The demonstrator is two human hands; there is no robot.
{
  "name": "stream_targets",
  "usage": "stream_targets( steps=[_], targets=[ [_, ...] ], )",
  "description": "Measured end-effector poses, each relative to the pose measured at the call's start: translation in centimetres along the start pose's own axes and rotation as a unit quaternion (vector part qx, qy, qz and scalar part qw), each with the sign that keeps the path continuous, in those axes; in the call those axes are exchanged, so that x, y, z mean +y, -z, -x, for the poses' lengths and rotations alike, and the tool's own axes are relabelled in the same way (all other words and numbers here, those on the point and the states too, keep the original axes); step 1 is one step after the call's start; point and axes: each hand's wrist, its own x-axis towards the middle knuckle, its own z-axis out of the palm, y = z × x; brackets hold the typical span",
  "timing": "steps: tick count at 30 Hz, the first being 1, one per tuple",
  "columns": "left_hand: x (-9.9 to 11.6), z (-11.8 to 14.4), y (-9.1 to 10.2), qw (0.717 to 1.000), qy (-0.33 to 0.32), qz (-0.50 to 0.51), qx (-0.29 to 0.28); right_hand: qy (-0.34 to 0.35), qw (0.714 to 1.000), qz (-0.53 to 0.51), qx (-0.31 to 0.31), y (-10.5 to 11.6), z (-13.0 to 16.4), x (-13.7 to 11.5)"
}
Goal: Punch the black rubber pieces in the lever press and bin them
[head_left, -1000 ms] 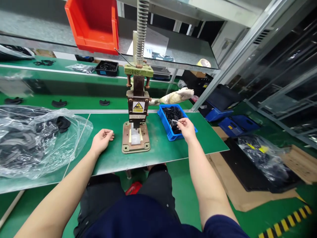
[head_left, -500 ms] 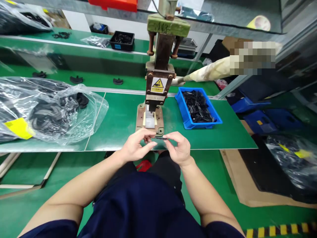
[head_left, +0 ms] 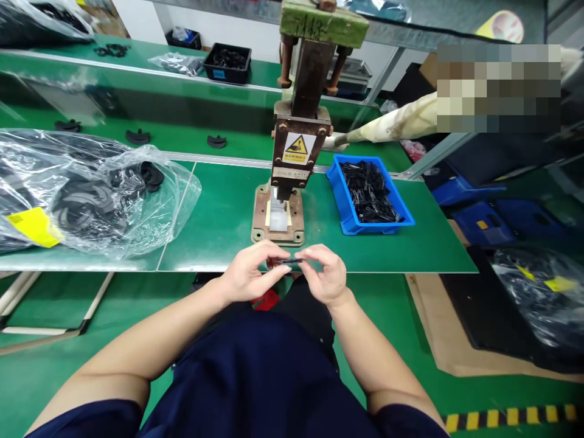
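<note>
Between my two hands is a thin black plastic strip (head_left: pixel 291 261), held over the front edge of the table. My left hand (head_left: pixel 255 271) pinches its left end between thumb and fingers. On the other end, my right hand (head_left: pixel 325 272) is closed with thumb and fingertips. Just beyond my hands stands a hand press (head_left: pixel 296 152) with a yellow warning label; a pale block (head_left: pixel 278 220) sits on its base plate (head_left: pixel 258 222). To the right of the press, a blue bin (head_left: pixel 371 229) holds many thin black parts.
A clear plastic bag (head_left: pixel 177 194) of black curved parts lies on the left. Several curved black pieces (head_left: pixel 137 137) rest on the strip behind the table. The press lever (head_left: pixel 396 125) reaches out to the right. A black bin (head_left: pixel 228 76) stands farther back.
My left thumb and fingers have closed on the black strip, which was held by my right hand with the left fingers apart. The view has shifted slightly.
</note>
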Motion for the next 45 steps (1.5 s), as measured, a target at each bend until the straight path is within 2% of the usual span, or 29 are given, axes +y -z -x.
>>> stream_targets(
  steps=[1, 3, 5, 7, 9, 10, 12, 14, 16, 18, 19, 21, 23, 25, 28, 30, 32, 35, 41, 45],
  targets=[
    [0.1, 0.0, 0.0, 1.000, 0.026, 0.017, -0.005, 0.003, 1.000, 0.001, -0.003, 0.0, 0.0, 0.0],
    [0.1, -0.1, 0.1, 0.989, 0.120, 0.083, -0.024, 0.016, 1.000, 0.006, -0.019, 0.1, -0.3, 0.0],
    [0.0, -0.2, -0.1, 0.951, 0.240, 0.184, -0.056, 0.039, 0.998, 0.012, -0.046, 0.2, -0.6, 0.0],
    [-0.3, -0.2, -0.2, 0.899, 0.327, 0.279, -0.088, 0.067, 0.995, 0.014, -0.078, 0.2, -1.1, -0.1],
    [-0.7, -0.2, -0.4, 0.862, 0.363, 0.336, -0.109, 0.089, 0.990, 0.016, -0.113, 0.3, -1.6, -0.2],
    [-1.0, -0.2, -0.4, 0.854, 0.367, 0.351, -0.112, 0.095, 0.987, 0.019, -0.129, 0.4, -1.9, -0.3],
    [-1.8, -0.4, -0.2, 0.860, 0.355, 0.352, -0.100, 0.096, 0.983, 0.043, -0.148, 1.1, -2.7, -0.2],
    [-3.4, -1.1, 0.3, 0.890, 0.330, 0.312, -0.050, 0.073, 0.986, 0.086, -0.120, 2.4, -3.9, 0.2],
    [-5.6, -2.3, 1.1, 0.921, 0.302, 0.243, 0.032, 0.030, 0.992, 0.120, -0.032, 4.3, -5.9, 0.9],
    [-8.3, -3.8, 1.8, 0.938, 0.277, 0.175, 0.114, -0.013, 0.990, 0.108, 0.084, 6.3, -8.7, 1.5],
    [-9.6, -4.6, 2.1, 0.943, 0.265, 0.142, 0.143, -0.025, 0.986, 0.086, 0.138, 7.3, -10.3, 1.6],
    [-11.8, -5.9, 2.6, 0.955, 0.241, 0.058, 0.164, -0.014, 0.980, 0.046, 0.191, 8.9, -13.7, 0.9],
    [-13.1, -6.8, 2.9, 0.967, 0.215, -0.047, 0.127, 0.022, 0.980, -0.009, 0.196, 9.8, -16.8, -0.6],
    [-13.6, -7.4, 3.1, 0.973, 0.171, -0.144, 0.058, 0.046, 0.984, -0.058, 0.161, 10.1, -19.2, -2.5],
    [-13.5, -7.9, 3.6, 0.966, 0.096, -0.236, -0.033, 0.050, 0.989, -0.074, 0.118, 9.5, -21.0, -4.5],
    [-13.2, -8.3, 4.0, 0.958, 0.060, -0.267, -0.082, 0.035, 0.989, -0.059, 0.130, 9.0, -21.2, -4.9],
    [-12.9, -8.9, 4.3, 0.951, 0.033, -0.283, -0.124, 0.025, 0.988, -0.055, 0.143, 8.5, -20.9, -4.8],
    [-12.8, -9.6, 4.5, 0.944, 0.009, -0.293, -0.153, 0.034, 0.989, -0.074, 0.126, 8.1, -19.7, -4.4],
    [-13.0, -9.7, 4.5, 0.942, -0.002, -0.299, -0.151, 0.037, 0.996, -0.038, 0.071, 7.7, -15.7, -4.4],
    [-13.3, -9.5, 4.5, 0.949, -0.004, -0.283, -0.138, 0.051, 0.996, 0.005, 0.073, 6.7, -12.3, -3.4]
  ],
)
